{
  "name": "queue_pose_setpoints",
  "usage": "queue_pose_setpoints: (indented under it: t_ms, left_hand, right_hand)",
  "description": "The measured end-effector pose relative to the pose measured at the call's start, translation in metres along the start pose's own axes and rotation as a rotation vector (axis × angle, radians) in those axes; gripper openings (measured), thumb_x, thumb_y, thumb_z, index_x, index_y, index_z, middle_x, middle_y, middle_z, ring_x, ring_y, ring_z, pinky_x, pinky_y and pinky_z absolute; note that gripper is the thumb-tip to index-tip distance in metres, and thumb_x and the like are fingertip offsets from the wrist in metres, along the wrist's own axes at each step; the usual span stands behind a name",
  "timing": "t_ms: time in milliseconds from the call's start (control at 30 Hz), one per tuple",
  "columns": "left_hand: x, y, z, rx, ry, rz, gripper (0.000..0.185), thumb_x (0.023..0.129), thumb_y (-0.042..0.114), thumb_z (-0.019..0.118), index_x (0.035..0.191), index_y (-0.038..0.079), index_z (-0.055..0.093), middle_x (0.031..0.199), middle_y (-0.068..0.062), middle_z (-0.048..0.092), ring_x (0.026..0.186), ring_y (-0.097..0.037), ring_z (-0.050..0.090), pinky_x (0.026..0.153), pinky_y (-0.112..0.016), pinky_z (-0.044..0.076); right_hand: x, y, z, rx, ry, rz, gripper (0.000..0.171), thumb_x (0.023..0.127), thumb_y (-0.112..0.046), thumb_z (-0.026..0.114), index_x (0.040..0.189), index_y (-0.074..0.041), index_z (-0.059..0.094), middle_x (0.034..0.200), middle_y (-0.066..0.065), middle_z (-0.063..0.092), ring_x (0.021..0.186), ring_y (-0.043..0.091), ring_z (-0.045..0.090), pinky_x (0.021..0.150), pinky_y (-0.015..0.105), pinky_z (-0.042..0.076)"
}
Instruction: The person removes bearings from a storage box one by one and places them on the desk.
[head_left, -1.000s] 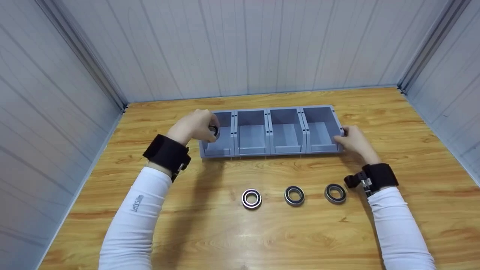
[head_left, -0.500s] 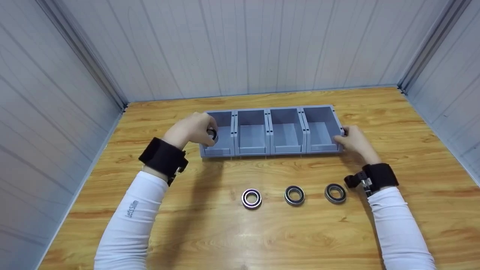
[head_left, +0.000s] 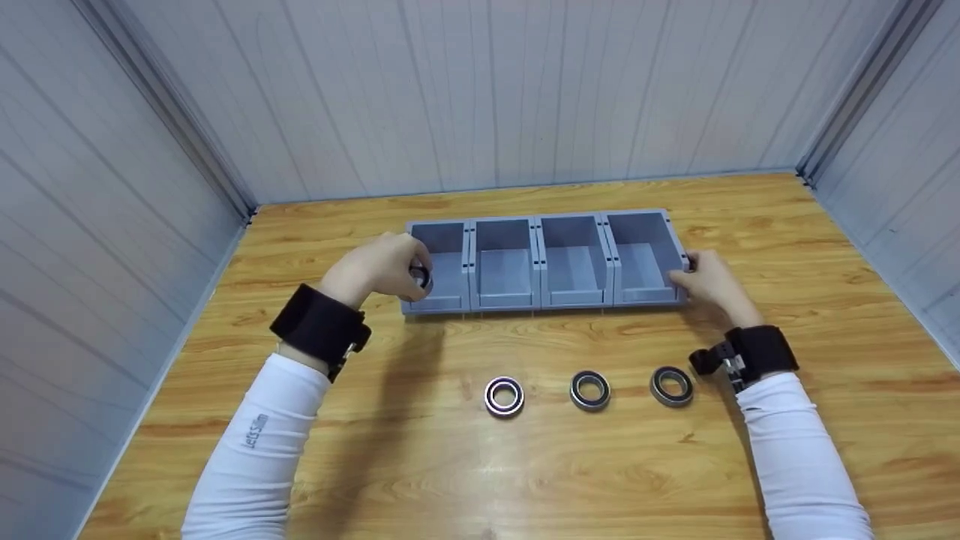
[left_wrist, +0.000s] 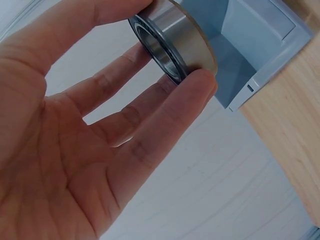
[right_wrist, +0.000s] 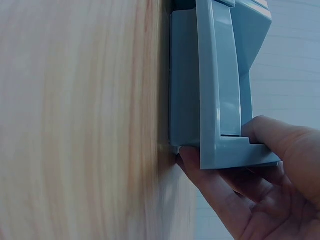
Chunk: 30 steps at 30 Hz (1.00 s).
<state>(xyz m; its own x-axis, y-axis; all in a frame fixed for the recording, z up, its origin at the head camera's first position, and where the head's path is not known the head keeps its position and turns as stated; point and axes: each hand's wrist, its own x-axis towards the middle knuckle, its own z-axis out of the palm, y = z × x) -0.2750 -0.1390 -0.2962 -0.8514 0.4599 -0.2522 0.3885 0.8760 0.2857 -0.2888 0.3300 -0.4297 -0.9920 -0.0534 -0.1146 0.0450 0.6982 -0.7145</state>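
A metal ball bearing [left_wrist: 175,37] with a dark inner face is pinched between the thumb and fingers of my left hand [head_left: 382,266]. That hand is over the leftmost compartment of a grey-blue storage bin row [head_left: 504,301], near its left wall. At the other end, my right hand [head_left: 712,285] grips the right side wall, thumb inside and fingers outside, as the right wrist view also shows. Three more bearings lie flat in front of the bins: a left bearing [head_left: 490,397], a middle bearing [head_left: 575,394] and a right bearing [head_left: 657,390].
The bins stand on a wood-grain table [head_left: 570,480]. A pale panelled wall [head_left: 480,97] rises behind it, with further panels at the left and right. Both wrists wear black straps with small cameras.
My left hand has shifted slightly left and toward the near side, still pinching the bearing. The right hand, the bins and the bearings on the table stay practically in place.
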Motion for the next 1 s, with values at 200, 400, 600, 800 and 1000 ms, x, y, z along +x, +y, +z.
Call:
queue_pose_setpoints:
  t_ms: [200, 400, 600, 800, 1000]
  left_hand:
    - [-0.004, -0.001, 0.003, -0.025, -0.015, 0.003, 0.025, 0.084, 0.011, 0.070, 0.107, 0.002, 0.073, 0.090, -0.008, 0.068, 0.072, -0.013, 0.054, 0.069, -0.025, 0.048]
    - [-0.009, 0.001, 0.003, -0.029, -0.028, 0.013, 0.025, 0.085, 0.011, 0.069, 0.108, 0.001, 0.072, 0.088, -0.007, 0.067, 0.073, -0.013, 0.052, 0.070, -0.026, 0.046]
    - [-0.016, 0.004, 0.004, -0.050, -0.037, 0.009, 0.030, 0.084, 0.012, 0.071, 0.112, 0.001, 0.072, 0.096, -0.012, 0.075, 0.076, -0.015, 0.064, 0.075, -0.029, 0.054]
    - [-0.021, 0.005, 0.007, -0.065, -0.042, 0.026, 0.034, 0.081, 0.009, 0.071, 0.115, 0.001, 0.071, 0.106, -0.017, 0.075, 0.080, -0.016, 0.064, 0.080, -0.033, 0.055]
    - [-0.025, 0.007, 0.010, -0.074, -0.056, 0.029, 0.035, 0.084, 0.009, 0.073, 0.118, 0.001, 0.070, 0.107, -0.017, 0.072, 0.080, -0.016, 0.057, 0.076, -0.029, 0.050]
  right_hand:
    - [0.001, 0.001, 0.000, -0.007, 0.002, 0.004, 0.031, 0.095, -0.008, 0.056, 0.116, 0.016, 0.059, 0.074, -0.001, 0.059, 0.058, 0.003, 0.052, 0.051, 0.017, 0.048]
    - [0.001, 0.001, 0.001, 0.000, 0.003, 0.004, 0.032, 0.095, -0.008, 0.057, 0.117, 0.016, 0.059, 0.075, -0.001, 0.060, 0.057, 0.002, 0.052, 0.051, 0.017, 0.048]
    - [0.000, 0.001, 0.001, -0.002, 0.005, -0.005, 0.028, 0.094, -0.007, 0.056, 0.112, 0.015, 0.059, 0.072, -0.003, 0.059, 0.057, 0.003, 0.053, 0.051, 0.017, 0.049]
    - [0.000, 0.002, 0.000, -0.026, 0.004, -0.015, 0.033, 0.095, -0.008, 0.057, 0.118, 0.017, 0.058, 0.076, 0.000, 0.062, 0.057, 0.003, 0.054, 0.051, 0.018, 0.051]
    - [0.000, 0.002, 0.000, -0.036, 0.021, -0.016, 0.033, 0.094, -0.008, 0.058, 0.116, 0.016, 0.060, 0.077, 0.001, 0.062, 0.057, 0.003, 0.054, 0.052, 0.017, 0.050]
